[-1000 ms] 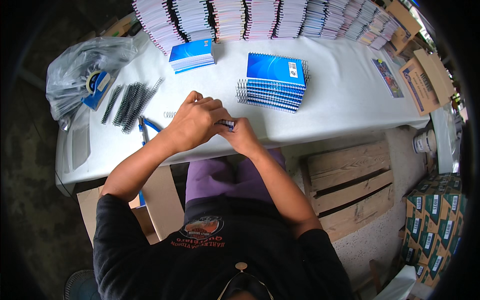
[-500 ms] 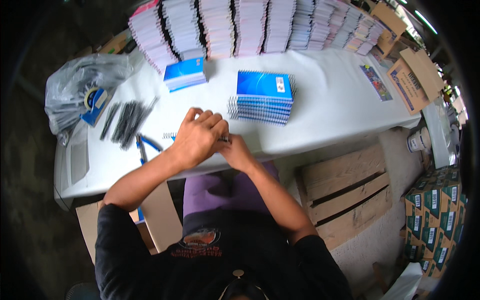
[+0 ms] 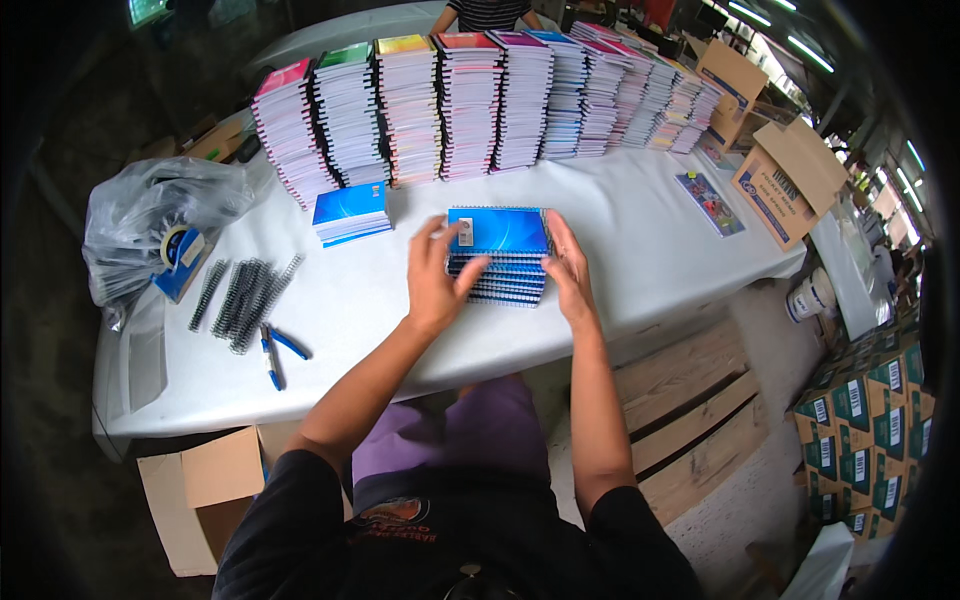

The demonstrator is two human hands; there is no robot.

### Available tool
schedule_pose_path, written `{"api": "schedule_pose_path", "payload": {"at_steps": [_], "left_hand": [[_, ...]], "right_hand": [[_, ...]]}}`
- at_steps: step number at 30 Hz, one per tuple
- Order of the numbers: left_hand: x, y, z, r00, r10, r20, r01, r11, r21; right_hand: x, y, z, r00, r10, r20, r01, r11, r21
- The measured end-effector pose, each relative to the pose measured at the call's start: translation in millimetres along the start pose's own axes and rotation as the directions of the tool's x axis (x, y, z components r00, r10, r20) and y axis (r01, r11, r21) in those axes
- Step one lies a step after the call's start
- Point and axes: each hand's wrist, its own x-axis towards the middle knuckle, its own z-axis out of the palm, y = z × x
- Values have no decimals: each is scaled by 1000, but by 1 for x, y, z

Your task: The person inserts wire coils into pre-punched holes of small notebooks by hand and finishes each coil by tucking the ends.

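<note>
A stack of blue spiral-bound notebooks (image 3: 500, 235) stands on the white-covered table in front of me, its top one with a white label at the left. At the left side of the stack my left hand (image 3: 434, 278) is open, its fingers spread and slightly blurred near the top cover. My right hand (image 3: 572, 270) is open along the right side, thumb by the near right corner. It seems to touch the stack's edge. Left of the stack lie blue-handled pliers (image 3: 270, 358), several black spiral coils (image 3: 243, 300) and a smaller pile of blue notebooks (image 3: 350, 213).
Tall stacks of notebooks (image 3: 468, 110) line the table's far side, with a person (image 3: 490, 14) behind them. At left are a plastic bag (image 3: 150, 220) and a tape dispenser (image 3: 182, 265). A cardboard box (image 3: 785, 185) stands at right; a wooden pallet (image 3: 680, 395) lies below.
My hands were together above the table's front edge; they have parted and moved to both sides of the stack. The top notebook's label now lies at the left instead of the right.
</note>
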Motion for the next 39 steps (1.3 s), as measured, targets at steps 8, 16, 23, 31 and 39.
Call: {"api": "schedule_pose_path", "payload": {"at_steps": [8,16,23,31,39], "left_hand": [[0,-13,32,866,-420,-270,329,887,-323],[0,-18,28,831,-548,-94,498,809,-311],[27,-39,-1,908,-414,66,420,897,-136],[40,-197,-102,935,-28,353,-179,823,539],[7,0,-135,709,-594,381,682,716,-153]], "right_hand": [[-6,8,62,775,-216,-594,-37,922,-385],[-3,9,63,707,-367,-605,-3,853,-522],[-9,-4,46,734,-199,-649,-84,923,-377],[-41,-48,96,767,-484,-422,320,858,-402],[-67,-53,162,884,-349,310,463,576,-674]]}}
